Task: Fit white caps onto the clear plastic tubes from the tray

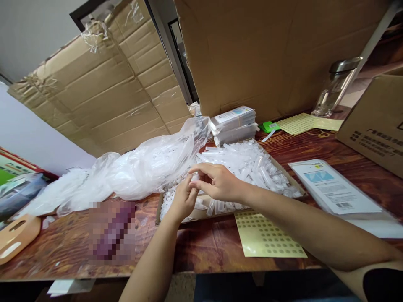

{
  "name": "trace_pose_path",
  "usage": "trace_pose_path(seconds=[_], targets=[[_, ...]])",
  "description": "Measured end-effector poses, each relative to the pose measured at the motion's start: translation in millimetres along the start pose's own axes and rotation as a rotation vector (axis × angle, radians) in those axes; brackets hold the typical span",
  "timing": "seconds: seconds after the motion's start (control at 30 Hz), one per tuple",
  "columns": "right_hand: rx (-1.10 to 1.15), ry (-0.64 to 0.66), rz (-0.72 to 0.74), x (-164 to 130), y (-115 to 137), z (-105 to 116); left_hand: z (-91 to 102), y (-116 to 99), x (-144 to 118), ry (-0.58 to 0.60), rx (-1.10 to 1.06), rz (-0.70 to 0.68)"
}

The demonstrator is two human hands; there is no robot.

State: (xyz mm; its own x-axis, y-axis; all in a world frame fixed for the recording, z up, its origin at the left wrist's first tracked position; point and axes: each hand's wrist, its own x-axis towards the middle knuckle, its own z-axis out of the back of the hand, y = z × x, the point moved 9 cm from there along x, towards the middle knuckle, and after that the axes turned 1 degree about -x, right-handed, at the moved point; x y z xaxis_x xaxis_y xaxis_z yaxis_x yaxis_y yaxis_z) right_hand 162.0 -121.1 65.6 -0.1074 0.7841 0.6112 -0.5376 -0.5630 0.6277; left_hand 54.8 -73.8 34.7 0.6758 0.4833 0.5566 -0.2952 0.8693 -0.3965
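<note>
My left hand (184, 197) and my right hand (218, 180) meet over the front of a shallow cardboard tray (201, 213). Between their fingertips is a small clear plastic piece (195, 176), pinched from both sides; its exact kind is too small and too covered to tell. In the tray beyond my right hand lies a heap of clear plastic tubes (264, 167). Smaller whitish plastic pieces (168, 201) fill the tray's left side, beside my left hand. Under my right forearm lies a yellow sheet of round stickers (261, 239).
Large clear plastic bags (141, 163) spread left of the tray. Behind it stand banded stacks of printed packets (234, 121). To the right are more packets (333, 184), a glass bottle (333, 90) and a cardboard box (374, 121). An orange plastic object (22, 235) lies far left.
</note>
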Motion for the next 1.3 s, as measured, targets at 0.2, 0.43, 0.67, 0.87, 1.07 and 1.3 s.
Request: trace_pose_path(seconds=[0.2, 0.43, 0.67, 0.87, 1.07, 1.3], targets=[[0.096, -0.127, 0.266, -9, 21, 12, -12.4, -5, -7, 0.052, -0.347, 0.159], [-0.101, -0.07, 0.298, -12, 37, 8, 1.8, -17, -7, -0.094, -0.032, -0.002], [-0.429, 0.293, -0.163, 1, -9, 69, 29.9, 18, 5, -0.179, 0.01, 0.183], [-0.653, 0.457, -0.76, -25, -83, 117, 53.6, 94, 17, -0.176, 0.082, 0.658], [-0.651, 0.398, -0.833, -21, -119, 118, 65.4, 131, 52, -0.043, 0.332, 0.726], [-0.764, 0.282, -0.763, -19, -103, 112, 47.0, 188, 59, 0.325, 0.576, 0.888]])
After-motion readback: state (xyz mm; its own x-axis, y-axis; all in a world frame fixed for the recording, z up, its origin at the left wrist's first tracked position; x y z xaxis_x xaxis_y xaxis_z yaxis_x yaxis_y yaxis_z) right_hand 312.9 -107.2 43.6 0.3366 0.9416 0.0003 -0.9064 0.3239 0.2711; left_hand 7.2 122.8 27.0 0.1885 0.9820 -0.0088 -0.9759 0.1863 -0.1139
